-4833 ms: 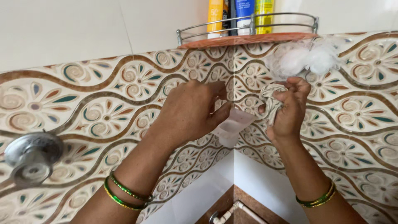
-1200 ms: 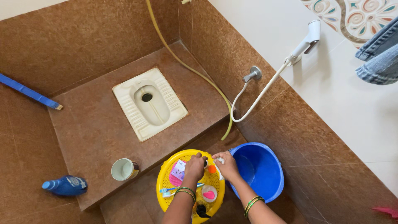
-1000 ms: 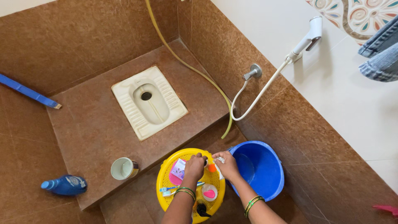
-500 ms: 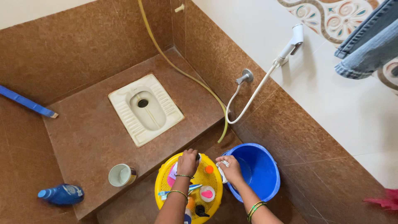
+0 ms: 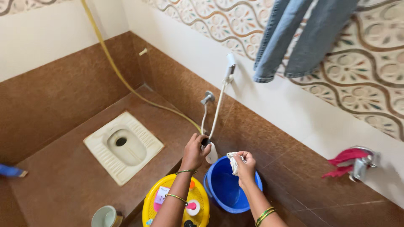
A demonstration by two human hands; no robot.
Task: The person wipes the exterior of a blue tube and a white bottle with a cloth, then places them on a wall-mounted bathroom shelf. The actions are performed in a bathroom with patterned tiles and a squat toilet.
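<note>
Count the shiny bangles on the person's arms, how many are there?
3. Two thin gold-and-green bangles sit on the left arm, one near the wrist and one lower down. One bunch circles the right wrist; it may hold several.

The left hand [image 5: 194, 150] has risen from the yellow basket [image 5: 152, 204], where it was reaching among the small things half a second ago, and now holds a white bottle with a dark cap [image 5: 209, 150] above the basket's far edge. The right hand [image 5: 245, 164], with the crumpled white cloth [image 5: 232, 161], has also come up and is now over the far rim of the blue bucket [image 5: 219, 197]. The view has tilted upward: the hanging jeans [image 5: 294, 38] and the patterned wall tiles [image 5: 370, 80] now fill the upper right.
</note>
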